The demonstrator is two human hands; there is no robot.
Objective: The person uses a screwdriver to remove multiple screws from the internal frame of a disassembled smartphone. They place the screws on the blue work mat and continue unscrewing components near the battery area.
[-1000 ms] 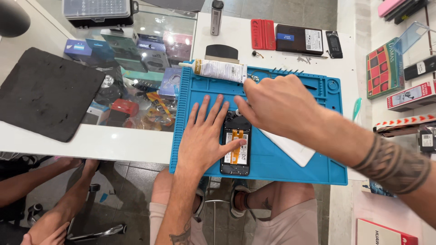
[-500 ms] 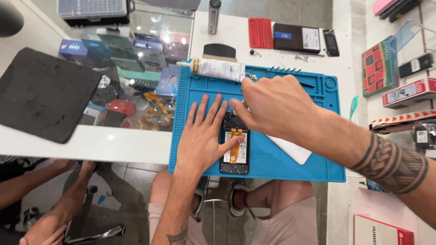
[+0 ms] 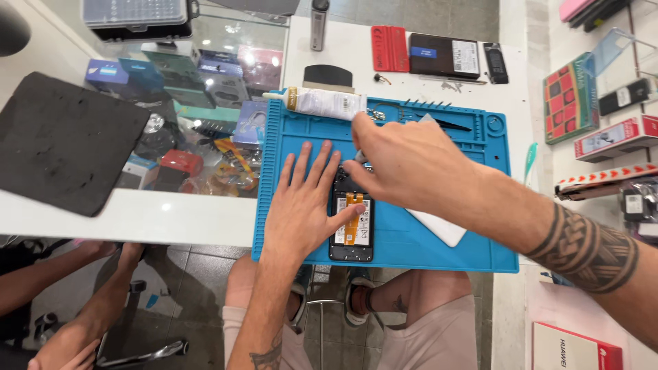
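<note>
An opened black phone (image 3: 351, 229), with its battery and an orange flex cable showing, lies on a blue work mat (image 3: 439, 247). My left hand (image 3: 305, 202) lies flat on the mat, fingers spread, thumb pressing the phone's left edge. My right hand (image 3: 404, 164) hovers over the top of the phone, fingers closed around a thin tool whose tip meets the phone's upper end; most of the tool is hidden. A white glue tube (image 3: 322, 103) lies along the mat's far edge.
A white card (image 3: 439, 226) lies right of the phone. A black pad (image 3: 62, 140) sits at left on the counter beside a glass showcase of boxes (image 3: 192, 89). Red tool (image 3: 389, 48), dark devices (image 3: 445, 55) and stacked boxes (image 3: 603, 130) sit farther back and right. Another person's arms (image 3: 62, 301) show below left.
My right hand has shifted slightly up and left over the phone's top end, leaving more of the battery and orange cable showing. My left hand stays pressed in place.
</note>
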